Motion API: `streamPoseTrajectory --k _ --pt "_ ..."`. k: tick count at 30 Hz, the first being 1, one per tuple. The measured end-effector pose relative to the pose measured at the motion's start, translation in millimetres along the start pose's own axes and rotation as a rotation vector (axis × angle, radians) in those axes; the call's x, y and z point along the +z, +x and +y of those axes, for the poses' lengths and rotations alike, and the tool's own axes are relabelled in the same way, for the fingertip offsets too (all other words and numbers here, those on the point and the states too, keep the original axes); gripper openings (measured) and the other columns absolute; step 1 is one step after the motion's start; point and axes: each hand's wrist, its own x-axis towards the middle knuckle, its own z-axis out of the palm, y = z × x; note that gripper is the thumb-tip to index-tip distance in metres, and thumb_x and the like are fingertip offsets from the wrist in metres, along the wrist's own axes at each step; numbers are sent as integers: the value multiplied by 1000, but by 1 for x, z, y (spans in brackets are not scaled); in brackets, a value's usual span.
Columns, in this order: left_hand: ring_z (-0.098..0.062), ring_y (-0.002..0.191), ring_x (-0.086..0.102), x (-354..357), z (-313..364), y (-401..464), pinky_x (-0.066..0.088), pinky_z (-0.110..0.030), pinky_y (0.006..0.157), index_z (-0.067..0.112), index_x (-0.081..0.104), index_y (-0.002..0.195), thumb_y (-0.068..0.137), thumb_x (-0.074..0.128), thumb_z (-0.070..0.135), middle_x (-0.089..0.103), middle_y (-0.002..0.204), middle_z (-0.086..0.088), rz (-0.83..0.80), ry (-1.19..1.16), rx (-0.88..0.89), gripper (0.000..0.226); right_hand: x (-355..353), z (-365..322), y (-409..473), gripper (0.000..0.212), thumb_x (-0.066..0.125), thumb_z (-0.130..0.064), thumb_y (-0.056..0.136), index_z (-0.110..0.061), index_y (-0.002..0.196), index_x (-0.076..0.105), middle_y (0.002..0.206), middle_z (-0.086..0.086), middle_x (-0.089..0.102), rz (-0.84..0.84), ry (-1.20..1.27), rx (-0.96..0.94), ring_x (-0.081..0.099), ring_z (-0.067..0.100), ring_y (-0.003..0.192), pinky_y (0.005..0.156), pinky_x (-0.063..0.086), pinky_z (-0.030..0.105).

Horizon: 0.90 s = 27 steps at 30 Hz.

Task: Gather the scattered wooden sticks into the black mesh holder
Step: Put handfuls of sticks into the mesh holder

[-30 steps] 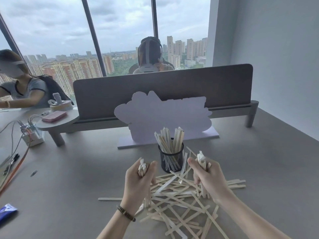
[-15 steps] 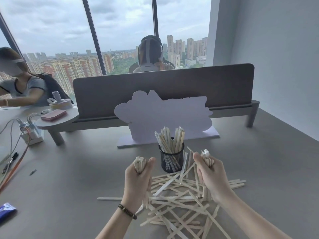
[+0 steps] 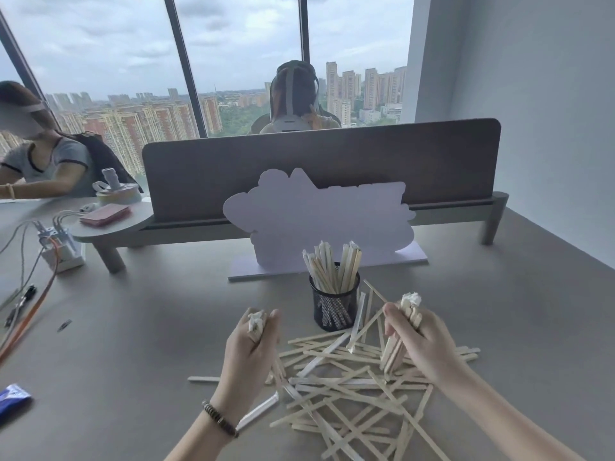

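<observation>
A black mesh holder (image 3: 335, 309) stands upright on the grey desk, with several pale wooden sticks (image 3: 332, 267) standing in it. A loose pile of sticks (image 3: 349, 387) lies criss-crossed just in front of it. My left hand (image 3: 248, 354) is shut on a small upright bundle of sticks, left of the holder and a little nearer to me. My right hand (image 3: 424, 337) grips another upright bundle to the right of the holder, its lower ends above the pile.
A white cut-out sign (image 3: 316, 221) stands behind the holder, in front of a grey desk divider (image 3: 319, 168). Cables and a power block (image 3: 60, 251) lie at the left, a blue packet (image 3: 13, 399) near the left edge. Two people sit beyond the divider.
Both hands have lifted their stick bundles slightly and drawn them more upright. The holder and the pile have not moved.
</observation>
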Motion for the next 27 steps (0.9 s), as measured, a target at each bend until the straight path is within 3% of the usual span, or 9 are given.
streamPoseTrajectory --k 3,5,9,12,16,19,22,24,27 --pt "-8 56 54 -8 4 2 41 -23 58 21 63 59 94 61 30 57 75 3 1 155 14 36 -7 -6 2 50 50 -50 98 -20 59 61 62 -16 59 31 -143 -51 61 10 62 60 39 14" --pt "-5 58 57 -13 6 5 41 -21 60 24 67 60 94 62 28 61 73 6 -17 226 -6 34 -11 -10 6 44 56 -40 96 -20 57 62 58 -15 60 49 -180 -76 60 9 56 58 40 14" --pt "-1 46 50 -17 12 15 40 -17 54 20 64 57 94 62 25 56 49 13 -13 244 -41 38 -23 -24 24 38 62 -28 96 -15 61 68 39 7 54 86 -69 -31 54 13 34 50 43 20" --pt "-11 34 44 -23 19 31 38 -22 48 21 61 55 89 60 33 47 38 3 3 150 -116 36 -30 -41 49 29 64 -24 94 -6 72 62 46 17 55 149 66 -26 54 27 33 41 48 32" --pt "-18 32 45 -26 33 58 37 -21 45 20 59 60 92 57 32 48 37 -10 86 77 -95 34 -29 -60 89 36 65 -28 89 -3 67 53 47 15 57 234 64 -54 56 29 33 39 49 35" --pt "-21 32 47 -20 50 80 41 -26 46 11 56 68 92 57 26 49 42 -9 147 -3 -48 28 -20 -69 115 36 64 -26 89 0 68 52 49 13 60 219 14 -38 61 25 35 40 50 32" --pt "-25 33 51 -12 63 98 48 -38 44 3 53 76 92 60 20 51 45 -16 217 -17 9 25 -6 -71 132 37 63 -23 88 3 67 50 54 20 64 174 -107 -59 64 24 37 41 53 39" --pt "-25 33 52 -6 68 107 51 -46 43 1 47 74 90 62 21 49 45 -9 257 -26 15 31 4 -66 137 35 65 -18 86 3 64 48 54 22 61 138 -155 -66 63 26 41 43 50 38" --pt "-25 37 53 4 70 118 54 -52 38 1 41 75 88 64 25 46 52 -8 281 -56 -37 35 20 -46 140 34 69 -19 81 -12 61 43 50 2 49 73 -304 -62 48 18 47 51 36 31"
